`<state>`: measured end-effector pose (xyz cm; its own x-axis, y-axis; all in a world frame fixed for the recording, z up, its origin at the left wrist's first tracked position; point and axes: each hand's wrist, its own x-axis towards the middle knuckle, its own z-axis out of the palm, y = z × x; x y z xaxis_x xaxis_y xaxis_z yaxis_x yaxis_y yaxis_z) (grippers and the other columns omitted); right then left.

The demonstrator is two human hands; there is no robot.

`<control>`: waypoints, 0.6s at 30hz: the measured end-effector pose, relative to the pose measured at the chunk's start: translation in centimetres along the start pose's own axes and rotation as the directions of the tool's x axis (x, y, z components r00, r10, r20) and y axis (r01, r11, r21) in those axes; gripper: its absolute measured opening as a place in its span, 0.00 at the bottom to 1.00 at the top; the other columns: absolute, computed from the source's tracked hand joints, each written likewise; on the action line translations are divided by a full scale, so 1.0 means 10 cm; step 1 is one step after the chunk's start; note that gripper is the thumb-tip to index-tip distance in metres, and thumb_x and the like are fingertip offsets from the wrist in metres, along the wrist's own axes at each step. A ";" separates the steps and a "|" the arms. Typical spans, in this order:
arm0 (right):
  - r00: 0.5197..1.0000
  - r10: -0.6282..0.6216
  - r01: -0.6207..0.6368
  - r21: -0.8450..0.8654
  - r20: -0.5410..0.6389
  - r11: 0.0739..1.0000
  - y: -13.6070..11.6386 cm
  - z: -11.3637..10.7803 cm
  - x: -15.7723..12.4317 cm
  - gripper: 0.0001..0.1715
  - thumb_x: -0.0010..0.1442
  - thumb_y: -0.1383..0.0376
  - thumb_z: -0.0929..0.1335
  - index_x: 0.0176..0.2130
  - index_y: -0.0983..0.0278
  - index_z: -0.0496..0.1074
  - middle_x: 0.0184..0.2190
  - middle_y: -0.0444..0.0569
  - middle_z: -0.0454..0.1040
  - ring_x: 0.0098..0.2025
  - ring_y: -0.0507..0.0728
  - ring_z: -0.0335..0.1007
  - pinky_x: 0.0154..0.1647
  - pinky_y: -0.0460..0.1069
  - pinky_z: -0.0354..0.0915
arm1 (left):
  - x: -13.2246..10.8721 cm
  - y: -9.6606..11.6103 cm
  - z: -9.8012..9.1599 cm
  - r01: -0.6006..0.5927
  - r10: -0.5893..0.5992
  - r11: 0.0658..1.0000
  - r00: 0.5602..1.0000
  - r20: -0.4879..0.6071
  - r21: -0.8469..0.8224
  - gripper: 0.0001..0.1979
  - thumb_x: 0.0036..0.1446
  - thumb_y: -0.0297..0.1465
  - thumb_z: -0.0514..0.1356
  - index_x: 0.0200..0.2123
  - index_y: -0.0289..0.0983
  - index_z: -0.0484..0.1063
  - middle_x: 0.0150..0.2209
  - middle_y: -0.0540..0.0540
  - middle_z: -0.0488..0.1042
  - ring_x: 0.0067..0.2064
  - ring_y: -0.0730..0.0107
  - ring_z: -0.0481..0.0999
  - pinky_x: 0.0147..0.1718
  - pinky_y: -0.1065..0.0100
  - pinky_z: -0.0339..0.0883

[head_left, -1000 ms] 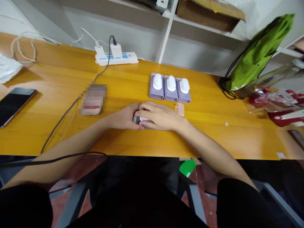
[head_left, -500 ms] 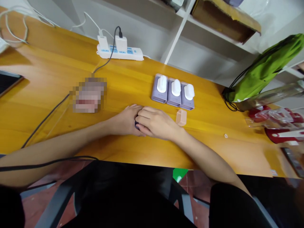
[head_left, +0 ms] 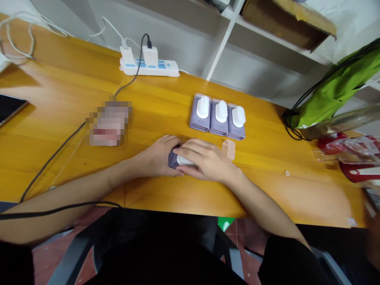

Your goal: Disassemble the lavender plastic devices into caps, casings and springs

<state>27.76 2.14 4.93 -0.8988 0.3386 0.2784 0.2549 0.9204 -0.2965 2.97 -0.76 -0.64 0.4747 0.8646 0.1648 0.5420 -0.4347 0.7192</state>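
My left hand [head_left: 162, 156] is closed around a small dark purple box [head_left: 172, 158] just above the desk, in the middle of the head view. My right hand [head_left: 204, 158] curls over the box from the right, its fingers on a white piece [head_left: 183, 160] with a bumpy, bristle-like surface. Most of that piece is hidden under the fingers, so whether it is fixed to the box cannot be made out. Beyond the right hand stands a row of three purple boxes [head_left: 199, 122] with white oval pieces [head_left: 221, 111] on top. A pale pink open cup-like piece [head_left: 228, 150] lies beside my right wrist.
A white power strip [head_left: 166, 70] with two plugged-in adapters lies along the back. A blurred-out object [head_left: 110, 122] with a dark cable is at left, a phone [head_left: 10, 107] at the left edge. A green bag [head_left: 332, 87] and red packaged items [head_left: 350, 148] are at right.
My right hand has shifted slightly right and toward me, uncovering the white bumpy piece and more of the purple box. My left hand stays around the box.
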 end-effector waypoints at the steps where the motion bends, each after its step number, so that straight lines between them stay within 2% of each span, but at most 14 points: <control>1: 0.999 0.051 -0.051 0.021 -0.015 0.998 0.00 -0.06 -0.06 0.27 0.81 0.50 0.70 0.68 0.63 0.78 0.59 0.61 0.84 0.62 0.69 0.79 0.65 0.65 0.77 | 0.00 0.00 -0.01 0.012 -0.012 1.000 1.000 0.007 -0.004 0.36 0.46 0.53 0.81 0.50 0.43 0.74 0.51 0.41 0.81 0.54 0.42 0.81 0.59 0.43 0.76; 4: 0.975 0.222 -0.222 0.080 0.007 0.972 -0.01 -0.18 -0.22 0.33 0.76 0.47 0.75 0.69 0.63 0.77 0.59 0.60 0.83 0.61 0.70 0.80 0.66 0.65 0.76 | -0.01 0.01 -0.05 0.017 -0.016 1.000 0.999 0.028 -0.023 0.44 0.44 0.58 0.83 0.57 0.43 0.75 0.56 0.40 0.81 0.58 0.39 0.81 0.64 0.42 0.74; 7: 0.945 0.326 -0.328 0.121 0.037 0.937 -0.03 -0.18 -0.30 0.32 0.72 0.45 0.79 0.64 0.60 0.80 0.58 0.58 0.82 0.60 0.70 0.80 0.64 0.65 0.75 | -0.01 0.01 -0.06 0.006 -0.006 1.000 0.999 0.037 -0.017 0.44 0.46 0.56 0.83 0.60 0.43 0.76 0.58 0.39 0.82 0.60 0.39 0.81 0.66 0.42 0.73; 12: 0.929 0.370 -0.366 0.123 -0.008 0.922 -0.06 -0.10 -0.29 0.26 0.73 0.47 0.79 0.60 0.59 0.82 0.57 0.56 0.82 0.59 0.69 0.78 0.62 0.63 0.73 | 0.00 -0.03 -0.08 0.009 -0.009 1.000 1.000 0.011 0.025 0.46 0.47 0.57 0.83 0.63 0.44 0.76 0.61 0.38 0.83 0.63 0.37 0.80 0.69 0.39 0.71; 18: 0.919 0.393 -0.392 0.065 -0.002 0.918 -0.11 -0.16 -0.22 0.21 0.75 0.50 0.78 0.58 0.61 0.83 0.54 0.55 0.82 0.57 0.67 0.78 0.59 0.60 0.71 | 0.00 -0.02 -0.09 0.011 -0.011 0.998 1.000 0.003 0.056 0.46 0.46 0.58 0.82 0.63 0.42 0.78 0.61 0.37 0.83 0.63 0.35 0.80 0.69 0.39 0.71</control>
<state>29.99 0.71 6.11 -0.7252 0.6738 0.1415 0.5636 0.6990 -0.4402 2.23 -0.40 -0.20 0.4706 0.8686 0.1553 0.5849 -0.4389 0.6821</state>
